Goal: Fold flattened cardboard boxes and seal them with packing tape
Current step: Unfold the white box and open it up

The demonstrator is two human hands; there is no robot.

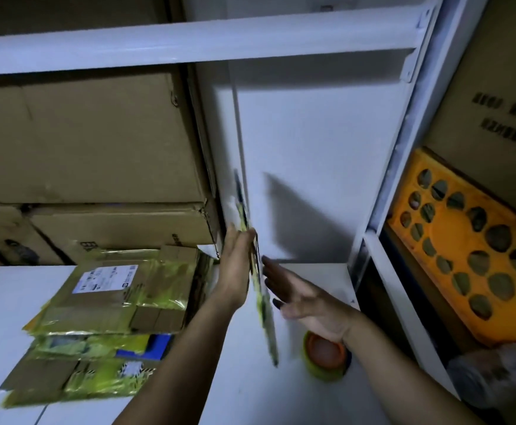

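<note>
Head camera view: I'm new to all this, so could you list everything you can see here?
flattened box: one, brown with yellow tape, upright and edge-on between the hands
stack of flattened boxes: several, brown with yellow tape, left on the table
tape roll: one, yellow-green with orange core, on the table under the right wrist
large cartons: at least three, brown, left shelf
perforated panel: one, orange, leaning in the right bay
printed carton: one, brown, upper right
plastic bag: one, greyish, lower right
shelf frame: white, overhead
table: white, below
left hand: flat against the box
right hand: fingers straight, beside the box
</note>
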